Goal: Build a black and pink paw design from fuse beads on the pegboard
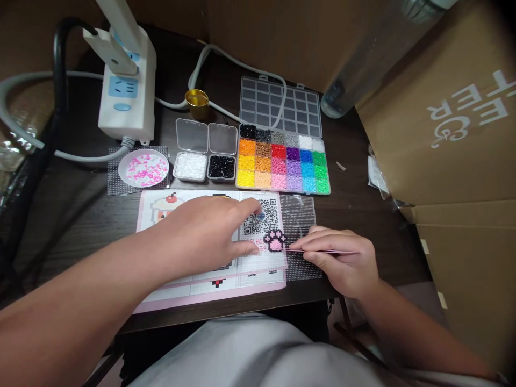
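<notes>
A pair of slim pink tweezers (330,251) is pinched in my right hand (346,260), with the tips at the right side of a bead paw print (276,241). The paw is black-edged with pink pads and sits on a clear pegboard (300,260) that partly overlaps a printed pattern sheet (209,295). My left hand (213,231) reaches over the sheet with thumb and index finger apart, left of the paw, and I see nothing between them. Its other fingers are hidden beneath the hand. A QR code (264,217) shows on the sheet near my left index finger.
Behind the sheet stand a sorted bead box (278,166) with its lid open, small cases of white beads (190,166) and black beads (221,167), and a dish of pink beads (144,168). A power strip (127,102), gold cup (197,102) and cardboard (443,118) surround them.
</notes>
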`<state>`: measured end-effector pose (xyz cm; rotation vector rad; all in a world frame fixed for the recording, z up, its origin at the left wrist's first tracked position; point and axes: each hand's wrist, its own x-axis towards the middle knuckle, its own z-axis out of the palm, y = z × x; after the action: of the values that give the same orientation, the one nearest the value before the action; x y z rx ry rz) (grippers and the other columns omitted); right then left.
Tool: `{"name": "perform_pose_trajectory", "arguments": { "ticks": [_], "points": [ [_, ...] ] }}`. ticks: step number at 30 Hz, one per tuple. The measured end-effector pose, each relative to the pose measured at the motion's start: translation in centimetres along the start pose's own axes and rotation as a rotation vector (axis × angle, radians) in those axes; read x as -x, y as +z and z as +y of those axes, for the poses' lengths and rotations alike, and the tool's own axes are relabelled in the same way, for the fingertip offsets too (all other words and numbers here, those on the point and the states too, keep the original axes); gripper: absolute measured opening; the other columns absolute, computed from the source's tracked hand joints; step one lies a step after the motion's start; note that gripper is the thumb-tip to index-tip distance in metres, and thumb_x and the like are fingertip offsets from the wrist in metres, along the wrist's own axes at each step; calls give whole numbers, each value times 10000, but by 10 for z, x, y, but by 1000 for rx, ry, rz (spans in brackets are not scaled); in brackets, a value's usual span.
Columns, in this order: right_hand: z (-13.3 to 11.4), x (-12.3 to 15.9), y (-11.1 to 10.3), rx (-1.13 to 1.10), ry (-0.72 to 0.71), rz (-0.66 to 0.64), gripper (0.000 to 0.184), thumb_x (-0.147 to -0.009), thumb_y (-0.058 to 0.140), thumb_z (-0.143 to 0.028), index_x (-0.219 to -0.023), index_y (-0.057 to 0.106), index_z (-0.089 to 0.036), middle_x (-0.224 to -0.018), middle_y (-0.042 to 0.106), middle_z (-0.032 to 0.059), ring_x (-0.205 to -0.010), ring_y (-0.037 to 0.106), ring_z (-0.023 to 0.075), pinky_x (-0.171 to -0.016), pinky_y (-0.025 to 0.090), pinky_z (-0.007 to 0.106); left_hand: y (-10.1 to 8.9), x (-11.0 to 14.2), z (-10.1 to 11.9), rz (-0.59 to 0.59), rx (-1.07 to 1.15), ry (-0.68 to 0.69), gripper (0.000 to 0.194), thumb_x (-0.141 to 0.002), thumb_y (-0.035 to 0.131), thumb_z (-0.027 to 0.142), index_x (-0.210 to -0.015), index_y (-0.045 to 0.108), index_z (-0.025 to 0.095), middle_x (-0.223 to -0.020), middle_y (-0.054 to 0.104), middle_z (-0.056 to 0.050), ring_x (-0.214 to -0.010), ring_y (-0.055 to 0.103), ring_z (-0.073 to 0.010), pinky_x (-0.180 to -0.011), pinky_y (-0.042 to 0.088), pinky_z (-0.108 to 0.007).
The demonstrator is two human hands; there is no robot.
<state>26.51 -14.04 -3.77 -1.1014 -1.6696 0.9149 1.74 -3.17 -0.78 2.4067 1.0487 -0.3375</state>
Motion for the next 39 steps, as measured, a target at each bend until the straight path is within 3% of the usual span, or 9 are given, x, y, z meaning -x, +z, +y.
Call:
{"name": "perform_pose_trajectory", "arguments": {
  "ticks": [39],
  "points": [
    [-1,-4,0,33,4,10,222,-852,750,-72,-968,850,-232,-899,848,81,-733,797,235,-676,629,370,-1,-1,2,-8,-9,-5,641,-864,615,653,-1395,590,293,-1143,781,-86,-986,720,-333,-718,481,-372]
  ]
}}
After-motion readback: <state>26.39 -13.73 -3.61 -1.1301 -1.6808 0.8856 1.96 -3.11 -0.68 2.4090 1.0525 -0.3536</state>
